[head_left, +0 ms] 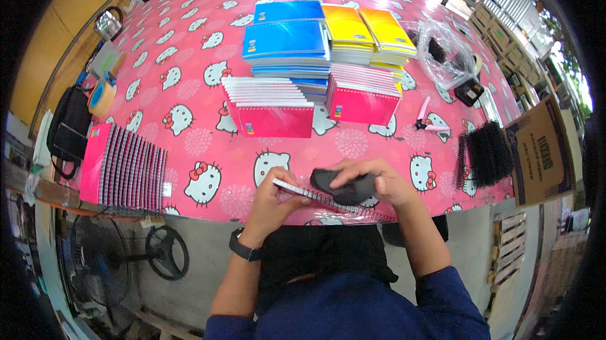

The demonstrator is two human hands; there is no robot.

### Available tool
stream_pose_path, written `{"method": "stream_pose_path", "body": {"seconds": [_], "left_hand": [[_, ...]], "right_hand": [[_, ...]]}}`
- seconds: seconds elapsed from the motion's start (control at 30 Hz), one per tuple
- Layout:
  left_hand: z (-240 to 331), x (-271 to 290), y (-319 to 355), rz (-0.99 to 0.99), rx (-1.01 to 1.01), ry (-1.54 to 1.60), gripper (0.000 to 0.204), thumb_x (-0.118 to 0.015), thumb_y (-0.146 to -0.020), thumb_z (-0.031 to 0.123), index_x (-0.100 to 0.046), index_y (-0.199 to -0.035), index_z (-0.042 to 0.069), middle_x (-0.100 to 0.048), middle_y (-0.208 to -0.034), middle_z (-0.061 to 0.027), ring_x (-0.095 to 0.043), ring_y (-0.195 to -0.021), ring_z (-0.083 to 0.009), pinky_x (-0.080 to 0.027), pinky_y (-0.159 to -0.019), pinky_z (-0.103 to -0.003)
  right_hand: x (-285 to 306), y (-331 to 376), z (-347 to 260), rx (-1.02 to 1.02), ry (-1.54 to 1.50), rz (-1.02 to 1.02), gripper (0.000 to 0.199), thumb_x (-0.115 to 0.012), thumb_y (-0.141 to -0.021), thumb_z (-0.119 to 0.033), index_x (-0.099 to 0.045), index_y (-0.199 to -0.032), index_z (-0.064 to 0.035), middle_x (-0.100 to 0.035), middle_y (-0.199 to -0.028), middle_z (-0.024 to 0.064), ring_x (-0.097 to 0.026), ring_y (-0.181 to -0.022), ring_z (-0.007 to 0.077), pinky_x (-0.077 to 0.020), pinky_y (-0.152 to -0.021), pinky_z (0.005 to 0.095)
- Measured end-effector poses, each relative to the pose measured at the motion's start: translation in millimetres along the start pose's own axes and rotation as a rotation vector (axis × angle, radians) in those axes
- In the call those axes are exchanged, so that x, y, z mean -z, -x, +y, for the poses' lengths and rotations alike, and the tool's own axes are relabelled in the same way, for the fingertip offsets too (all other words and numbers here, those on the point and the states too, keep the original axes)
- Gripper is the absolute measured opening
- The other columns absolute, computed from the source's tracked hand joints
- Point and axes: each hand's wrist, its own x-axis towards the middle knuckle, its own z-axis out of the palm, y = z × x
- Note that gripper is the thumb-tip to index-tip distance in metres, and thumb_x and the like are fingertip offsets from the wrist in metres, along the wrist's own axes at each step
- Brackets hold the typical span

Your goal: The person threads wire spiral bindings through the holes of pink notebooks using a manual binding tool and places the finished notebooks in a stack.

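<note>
Your left hand [273, 196] grips the near-left end of a spiral-bound notebook [328, 204] that lies at the front edge of the bench [189, 43], its wire spine running along the edge toward your right. The fingers of that hand are curled closed on the notebook's corner. Your right hand [372, 179] presses down on a dark grey cloth-like thing [341, 187] that sits on top of the notebook; its fingers are closed over that thing, with the fingertips bent toward your left hand. You wear a black watch [245, 250] on the left wrist.

Just beyond the hands stand two stacks of pink notebooks [273, 108], side by side, and behind them a blue stack [287, 40] and a yellow stack [369, 31]. At the bench's left edge a row of pink spiral notebooks [123, 166] lies fanned out, with a roll of tape [101, 97] farther back. To your right lie a bundle of black wire binding combs [486, 154], a pair of pink-handled pliers [426, 119] and a clear plastic bag [445, 53]. A brown cardboard box [540, 151] stands off the bench's right edge.
</note>
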Motion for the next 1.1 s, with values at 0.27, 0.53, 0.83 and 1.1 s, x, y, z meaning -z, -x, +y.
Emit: {"method": "stream_pose_path", "body": {"seconds": [0.27,0.53,0.83,1.1], "left_hand": [[0,-3,-1,0.026,0.002,-0.023,0.036,-0.075,-0.07,0.001,-0.045,-0.088,0.007,-0.048,-0.083,-0.0002,-0.048,-0.079,-0.0087,-0.041,-0.073,-0.023],[5,-1,-1,0.011,0.034,-0.04,0.035,-0.074,-0.075,0.005,-0.045,-0.094,0.007,-0.054,-0.085,-0.0021,-0.054,-0.081,-0.0094,-0.044,-0.07,-0.025],[-3,-4,1,0.057,0.003,-0.083,0.03,-0.067,-0.082,0.014,-0.047,-0.101,0.004,-0.055,-0.087,-0.0055,-0.054,-0.078,-0.0124,-0.045,-0.069,-0.028],[-1,-4,-2,0.036,0.078,-0.023,0.023,-0.06,-0.088,0.017,-0.046,-0.1,0.003,-0.053,-0.087,-0.0059,-0.053,-0.078,-0.0121,-0.045,-0.066,-0.027]], "right_hand": [[-11,-16,-11,0.011,-0.157,-0.096,0.037,-0.063,-0.081,-0.035,-0.066,-0.103,-0.0047,-0.062,-0.105,0.0123,-0.055,-0.102,0.0247,-0.0388,-0.092,0.0378],[-16,-32,-10,-0.078,0.346,-0.088,0.041,-0.062,-0.081,-0.034,-0.064,-0.108,-0.0027,-0.059,-0.113,0.0147,-0.049,-0.114,0.0278,-0.0333,-0.099,0.0392],[-21,-18,-42,0.257,0.884,0.246,0.057,-0.077,-0.063,-0.034,-0.062,-0.112,-0.0095,-0.046,-0.13,0.0181,-0.046,-0.114,0.0327,-0.0346,-0.097,0.0425],[-47,0,-47,0.296,1.113,-0.039,0.064,-0.08,-0.056,-0.029,-0.059,-0.112,-0.0088,-0.04,-0.133,0.0198,-0.047,-0.106,0.0382,-0.0397,-0.089,0.045]]}}
